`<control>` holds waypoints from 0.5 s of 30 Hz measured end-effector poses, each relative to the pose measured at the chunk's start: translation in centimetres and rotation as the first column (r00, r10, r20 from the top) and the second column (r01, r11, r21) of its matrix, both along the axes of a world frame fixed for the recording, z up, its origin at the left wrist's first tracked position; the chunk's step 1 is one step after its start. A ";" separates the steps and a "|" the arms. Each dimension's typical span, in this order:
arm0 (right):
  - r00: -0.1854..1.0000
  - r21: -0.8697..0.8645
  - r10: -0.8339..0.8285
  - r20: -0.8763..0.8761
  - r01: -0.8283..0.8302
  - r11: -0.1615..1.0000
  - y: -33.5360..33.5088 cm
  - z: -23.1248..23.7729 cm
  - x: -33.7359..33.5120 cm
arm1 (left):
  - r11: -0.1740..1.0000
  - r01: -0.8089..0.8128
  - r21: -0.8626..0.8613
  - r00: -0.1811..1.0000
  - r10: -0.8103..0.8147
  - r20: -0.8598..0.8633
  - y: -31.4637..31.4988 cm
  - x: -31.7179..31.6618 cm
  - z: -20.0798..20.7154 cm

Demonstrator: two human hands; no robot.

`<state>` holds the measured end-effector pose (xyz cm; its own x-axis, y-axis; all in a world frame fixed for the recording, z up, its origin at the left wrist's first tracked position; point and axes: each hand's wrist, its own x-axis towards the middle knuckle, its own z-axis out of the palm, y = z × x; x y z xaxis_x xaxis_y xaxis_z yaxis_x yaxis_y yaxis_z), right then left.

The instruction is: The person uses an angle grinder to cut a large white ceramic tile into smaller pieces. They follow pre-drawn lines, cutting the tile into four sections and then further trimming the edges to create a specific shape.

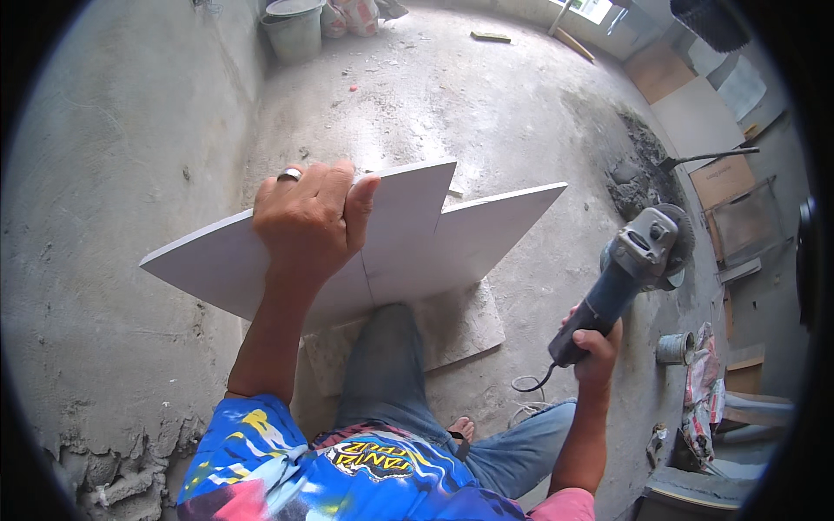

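My left hand [311, 219] is closed over the upper edge of a large white tile [402, 230], thumb on the near face and the other fingers curled behind it. The tile stands tilted in front of my knee. A notch is cut into its upper edge, and a thin dark line runs down its face. Off to the right, my right hand [598, 347] grips an angle grinder [618, 291] by its rear handle. The grinder's disc and guard point up and away from me, apart from the tile. Whether the disc spins cannot be told.
Beneath the tile lies another flat slab [469, 326] on the dusty concrete floor. A rough wall [130, 191] rises at my left. A bucket [294, 33] stands at the far left. To the right are a mortar heap [647, 165], a small can [675, 348] and leaning boards [695, 113].
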<state>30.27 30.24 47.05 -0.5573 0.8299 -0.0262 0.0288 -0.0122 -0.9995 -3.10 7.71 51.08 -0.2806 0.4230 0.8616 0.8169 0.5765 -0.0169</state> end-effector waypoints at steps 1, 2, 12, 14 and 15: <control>0.995 -0.085 0.035 -0.090 -0.043 0.995 -1.0 -0.9 -0.3 | 0.999 0.029 0.029 0.999 -0.029 0.016 0.3 0.0 -0.2; 0.980 -0.145 0.056 -0.192 -0.084 0.986 -2.0 -1.2 -1.2 | 0.997 0.055 0.057 0.998 -0.057 0.031 0.5 0.1 -0.2; 0.571 -0.206 0.231 -0.788 -0.598 0.775 0.4 2.6 -12.6 | 0.999 0.026 0.041 0.990 -0.031 0.135 -0.5 2.7 0.8; 0.534 -0.186 0.261 -0.804 -0.644 0.742 1.7 3.5 -14.9 | 0.999 -0.007 0.037 0.986 0.000 0.166 -0.4 4.0 0.5; 0.514 -0.178 0.275 -0.813 -0.668 0.723 1.8 4.1 -16.3 | 0.999 -0.018 0.029 0.985 0.012 0.173 -0.9 4.5 1.0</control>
<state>13.94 32.01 51.17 -0.8547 0.4301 0.2907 -0.5153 -0.6345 -0.5761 1.45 6.85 52.10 -0.4329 0.3917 0.8119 0.7972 0.5868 0.1420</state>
